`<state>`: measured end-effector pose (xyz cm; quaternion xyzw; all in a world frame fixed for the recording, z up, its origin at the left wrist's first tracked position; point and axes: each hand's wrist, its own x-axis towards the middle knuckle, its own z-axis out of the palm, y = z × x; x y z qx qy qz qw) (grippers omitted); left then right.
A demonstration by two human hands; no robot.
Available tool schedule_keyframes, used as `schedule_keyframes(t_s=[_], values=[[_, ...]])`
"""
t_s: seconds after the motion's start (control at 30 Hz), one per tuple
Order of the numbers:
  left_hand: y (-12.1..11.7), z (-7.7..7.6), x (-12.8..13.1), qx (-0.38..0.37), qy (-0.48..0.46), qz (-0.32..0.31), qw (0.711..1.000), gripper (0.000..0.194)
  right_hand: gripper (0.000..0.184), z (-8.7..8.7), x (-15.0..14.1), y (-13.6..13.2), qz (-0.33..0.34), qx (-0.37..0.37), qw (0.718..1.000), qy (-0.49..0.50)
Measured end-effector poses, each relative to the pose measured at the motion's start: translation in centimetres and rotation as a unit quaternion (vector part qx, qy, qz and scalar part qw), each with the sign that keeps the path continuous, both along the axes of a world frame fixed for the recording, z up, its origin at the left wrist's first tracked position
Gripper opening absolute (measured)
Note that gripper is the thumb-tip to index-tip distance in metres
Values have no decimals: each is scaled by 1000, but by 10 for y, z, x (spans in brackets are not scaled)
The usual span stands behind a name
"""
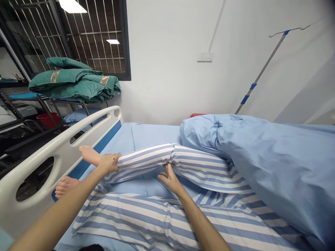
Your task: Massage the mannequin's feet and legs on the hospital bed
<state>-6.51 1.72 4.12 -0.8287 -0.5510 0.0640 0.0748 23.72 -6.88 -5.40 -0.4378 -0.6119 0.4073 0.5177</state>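
From where I stand, most of the body on this hospital bed (157, 134) is hidden: a pale blue quilt (251, 160) covers the right side of it, so I can't make out a torso or tell whether the body is a live patient or a mannequin. Only a bent leg (172, 164) in blue-and-white striped pyjama trousers sticks out, its knee raised and its thigh running under the quilt. A bare foot (89, 156) pokes past the trouser cuff, close to the white bed rail (60, 160). A second bare foot (65, 186) lies lower down, partly cut off by the left forearm, and a wide spread of striped cloth (146, 216) fills the foreground. I can't tell where that cloth joins the body.

The left arm comes in low across the rail, and the left hand (110, 163) sits over the ankle. Its grip closes on the ankle at the cuff, with the fingers out of sight behind the leg. The right arm reaches up from the bottom edge, and the right hand (170, 179) is tucked under the bend of the knee. Its thumb and fingers stand apart, pressed against the striped cloth, not clamped.

A dark shape (91, 248) at the bottom edge is too cut off to name.
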Motion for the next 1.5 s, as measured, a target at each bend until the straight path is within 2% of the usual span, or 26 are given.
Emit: schedule_keyframes(t_s=[0.37,0.63,0.93,1.07,1.2,1.4,1.47,1.5], values=[[3,-39,-22,3,-8,0,1000,49,90,-7,-1,-3,19,-44,999,-22],[15,-46,-34,-30,-13,-6,999,51,93,-22,2,-3,38,-106,992,-63],[20,-69,-45,-9,-19,-26,999,54,90,-26,-1,-3,39,-138,986,-81],[24,-70,-48,-5,-20,-28,999,52,84,-30,0,-4,23,-147,979,-139],[28,-69,-48,-7,-24,-33,999,48,81,-30,1,-5,-3,-112,968,-225],[37,-74,-51,-9,-35,-46,998,52,84,-31,3,-3,-29,-90,950,-299],[43,-66,-50,-6,-29,-51,998,51,85,-34,4,-1,-37,-88,945,-312],[48,-57,-49,-2,-22,-54,998,50,85,-35,6,0,-43,-87,944,-316]])
